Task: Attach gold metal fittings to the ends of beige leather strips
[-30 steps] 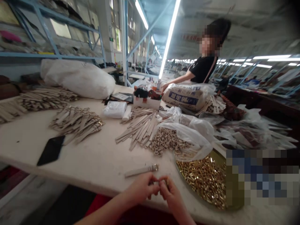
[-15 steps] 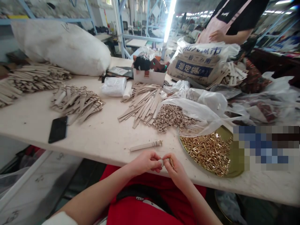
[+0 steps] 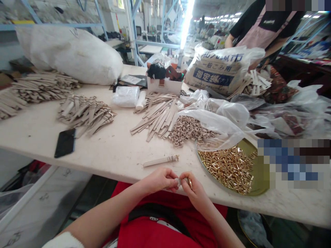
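At the table's front edge, my left hand (image 3: 167, 179) is closed in a pinch on a small pale piece (image 3: 178, 181), mostly hidden by the fingertips. My right hand (image 3: 193, 188) meets it fingertip to fingertip, closed around a gold metal buckle (image 3: 190, 183) whose shiny part shows between the fingers. Just beyond the hands lies a beige strap bundle (image 3: 159, 161) with loops and gold metal at its right end. To the right, a round tray (image 3: 261, 179) bears a heap of gold buckles (image 3: 230, 168). Small beige loops (image 3: 184, 131) are piled behind it.
Loose beige straps (image 3: 157, 115) fan out mid-table; finished-looking straps (image 3: 85, 113) lie left, near a black phone (image 3: 65, 142). A white box (image 3: 165, 86), a big white sack (image 3: 69, 53) and a printed bag (image 3: 222, 70) stand behind. A person in a pink apron (image 3: 258, 32) is across the table.
My hands stay together, with the right fingers turned slightly so more gold metal shows. Across the table, the person has shifted right and lowered an arm behind the printed bag.
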{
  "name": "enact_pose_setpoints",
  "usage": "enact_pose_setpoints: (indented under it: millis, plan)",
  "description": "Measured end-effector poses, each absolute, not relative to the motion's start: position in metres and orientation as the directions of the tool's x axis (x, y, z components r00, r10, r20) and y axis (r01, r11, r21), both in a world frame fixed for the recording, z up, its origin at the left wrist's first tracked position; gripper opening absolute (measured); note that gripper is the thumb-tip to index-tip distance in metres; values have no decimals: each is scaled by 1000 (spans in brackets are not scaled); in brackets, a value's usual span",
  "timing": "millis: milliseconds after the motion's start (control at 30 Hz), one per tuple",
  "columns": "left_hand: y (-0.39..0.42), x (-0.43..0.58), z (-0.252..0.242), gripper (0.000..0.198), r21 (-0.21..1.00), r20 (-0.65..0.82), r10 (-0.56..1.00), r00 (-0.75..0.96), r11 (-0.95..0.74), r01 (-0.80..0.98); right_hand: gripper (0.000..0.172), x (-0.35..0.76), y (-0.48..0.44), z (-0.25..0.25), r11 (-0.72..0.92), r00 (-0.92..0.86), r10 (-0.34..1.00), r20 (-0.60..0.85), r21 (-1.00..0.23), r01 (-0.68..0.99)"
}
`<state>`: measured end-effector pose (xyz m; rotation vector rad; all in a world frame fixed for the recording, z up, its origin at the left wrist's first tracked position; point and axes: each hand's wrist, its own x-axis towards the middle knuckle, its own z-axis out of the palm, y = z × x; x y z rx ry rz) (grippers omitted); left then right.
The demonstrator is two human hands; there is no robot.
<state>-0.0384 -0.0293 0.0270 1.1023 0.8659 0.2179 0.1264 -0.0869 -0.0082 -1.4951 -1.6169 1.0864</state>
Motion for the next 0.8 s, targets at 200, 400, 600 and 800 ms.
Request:
enact_pose_setpoints:
  millis: [200,400,600,800]
  plan:
    - [-38,-39,19,23,850,-516,563,646,432,302,14,133,-90,7,26,-262,959,-111,-883,469]
    - [-44,-36,4,21,860,-497,571,653,422,286,17,122,-94,-10,-22,-233,966,-109,-939,344]
    - [-33,-46,18,24,878,-451,618,644,437,195,31,111,-83,-38,34,7,999,37,-968,250]
    - [-37,-50,18,19,832,-522,636,568,526,176,32,115,-86,-43,90,-139,989,40,-924,371]
